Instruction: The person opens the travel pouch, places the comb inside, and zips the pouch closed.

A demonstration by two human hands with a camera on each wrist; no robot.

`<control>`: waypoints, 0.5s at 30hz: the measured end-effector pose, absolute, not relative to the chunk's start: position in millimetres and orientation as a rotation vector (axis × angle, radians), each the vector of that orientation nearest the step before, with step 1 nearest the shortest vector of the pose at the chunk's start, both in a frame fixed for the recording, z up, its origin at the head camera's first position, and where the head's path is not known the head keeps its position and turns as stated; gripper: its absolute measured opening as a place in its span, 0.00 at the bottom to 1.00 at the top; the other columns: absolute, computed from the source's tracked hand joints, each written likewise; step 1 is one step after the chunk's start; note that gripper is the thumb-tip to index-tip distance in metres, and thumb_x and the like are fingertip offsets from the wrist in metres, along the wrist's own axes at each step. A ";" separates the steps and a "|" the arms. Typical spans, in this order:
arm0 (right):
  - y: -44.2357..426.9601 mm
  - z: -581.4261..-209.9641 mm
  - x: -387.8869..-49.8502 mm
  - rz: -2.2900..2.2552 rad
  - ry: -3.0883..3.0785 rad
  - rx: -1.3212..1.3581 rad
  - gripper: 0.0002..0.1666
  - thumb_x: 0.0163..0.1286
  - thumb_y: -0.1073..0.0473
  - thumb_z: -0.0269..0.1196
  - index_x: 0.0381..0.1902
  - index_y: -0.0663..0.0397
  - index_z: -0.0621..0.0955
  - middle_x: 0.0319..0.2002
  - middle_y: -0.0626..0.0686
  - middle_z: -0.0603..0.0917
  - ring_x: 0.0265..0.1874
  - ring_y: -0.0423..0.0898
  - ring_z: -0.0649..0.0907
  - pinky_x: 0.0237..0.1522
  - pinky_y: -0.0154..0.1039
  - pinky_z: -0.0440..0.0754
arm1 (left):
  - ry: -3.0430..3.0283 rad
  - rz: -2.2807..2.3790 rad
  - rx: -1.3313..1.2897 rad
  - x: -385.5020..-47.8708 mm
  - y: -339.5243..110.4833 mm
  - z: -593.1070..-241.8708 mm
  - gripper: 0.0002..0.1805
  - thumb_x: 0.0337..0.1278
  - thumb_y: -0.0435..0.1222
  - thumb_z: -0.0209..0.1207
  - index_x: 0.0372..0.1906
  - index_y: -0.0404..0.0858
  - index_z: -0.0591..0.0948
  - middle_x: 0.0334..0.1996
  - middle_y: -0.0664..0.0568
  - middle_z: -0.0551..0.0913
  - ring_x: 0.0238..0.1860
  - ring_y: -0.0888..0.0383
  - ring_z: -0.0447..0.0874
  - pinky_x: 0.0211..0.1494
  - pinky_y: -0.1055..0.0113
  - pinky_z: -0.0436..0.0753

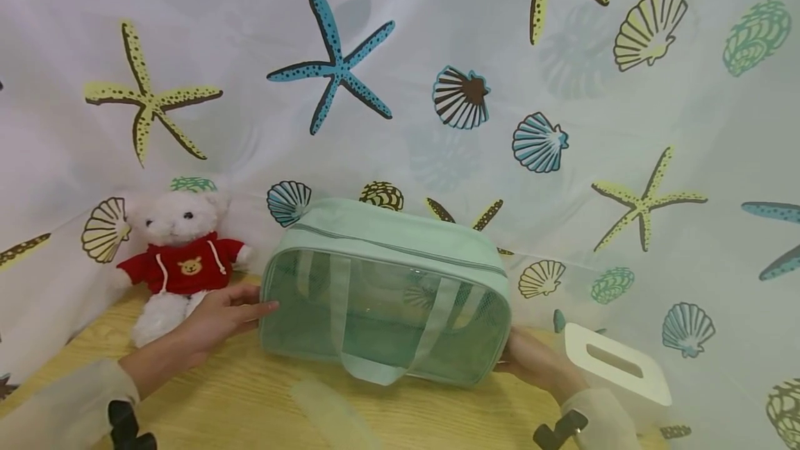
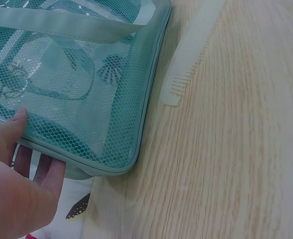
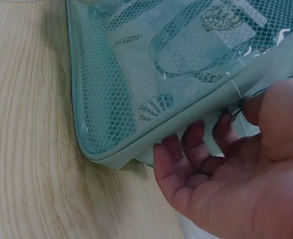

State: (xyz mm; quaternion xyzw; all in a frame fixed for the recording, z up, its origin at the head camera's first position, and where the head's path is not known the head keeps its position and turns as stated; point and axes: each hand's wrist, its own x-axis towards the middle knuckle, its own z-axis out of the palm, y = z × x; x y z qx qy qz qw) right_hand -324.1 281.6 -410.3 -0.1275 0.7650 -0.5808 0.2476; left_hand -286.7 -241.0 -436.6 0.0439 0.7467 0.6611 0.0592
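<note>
A mint-green bag (image 1: 400, 248) with clear and mesh panels stands upright on the wooden table, its strap hanging down the front. The left hand (image 1: 219, 321) grips its left end; in the left wrist view the thumb of that hand (image 2: 24, 184) lies on the front edge and the fingers go behind. At the other end is the right hand (image 1: 537, 360), partly hidden by the bag. The right wrist view shows this hand (image 3: 231, 159) with bent fingers against the bag's side (image 3: 161, 122), the thumb and a finger pinching near the zipper.
A white teddy bear in a red hoodie (image 1: 187, 266) sits left of the bag. A white box with a slotted lid (image 1: 615, 363) stands at the right. A pale comb (image 2: 191, 55) lies before the bag. Patterned cloth (image 1: 400, 144) hangs behind.
</note>
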 end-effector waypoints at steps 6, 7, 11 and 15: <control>286.3 -408.9 -324.7 -1.561 2.350 -0.272 0.24 0.84 0.43 0.46 0.62 0.53 0.73 0.48 0.49 0.82 0.48 0.46 0.80 0.52 0.44 0.81 | 2.243 2.020 0.164 -287.1 -240.1 -437.0 0.21 0.69 0.43 0.65 0.61 0.39 0.80 0.47 0.67 0.86 0.49 0.69 0.86 0.60 0.65 0.85; 286.1 -408.4 -324.8 -1.558 2.414 -0.231 0.21 0.84 0.44 0.47 0.56 0.53 0.76 0.44 0.49 0.82 0.45 0.45 0.81 0.49 0.43 0.81 | 2.246 2.021 0.161 -286.8 -239.8 -436.8 0.21 0.69 0.43 0.65 0.61 0.39 0.80 0.47 0.67 0.86 0.49 0.70 0.86 0.60 0.65 0.85; 282.7 -408.2 -324.7 -1.594 2.581 -0.063 0.18 0.84 0.49 0.48 0.39 0.53 0.78 0.31 0.48 0.81 0.35 0.45 0.81 0.41 0.40 0.80 | 2.257 2.025 0.153 -285.8 -239.3 -435.6 0.21 0.69 0.43 0.65 0.61 0.39 0.80 0.46 0.67 0.86 0.49 0.70 0.85 0.60 0.65 0.85; 280.4 -410.3 -324.4 -1.645 2.634 -0.016 0.19 0.83 0.52 0.47 0.31 0.53 0.75 0.26 0.47 0.78 0.32 0.45 0.79 0.37 0.38 0.79 | 2.256 2.033 0.148 -283.5 -237.9 -432.8 0.19 0.70 0.43 0.64 0.59 0.40 0.81 0.45 0.68 0.86 0.48 0.70 0.85 0.60 0.65 0.85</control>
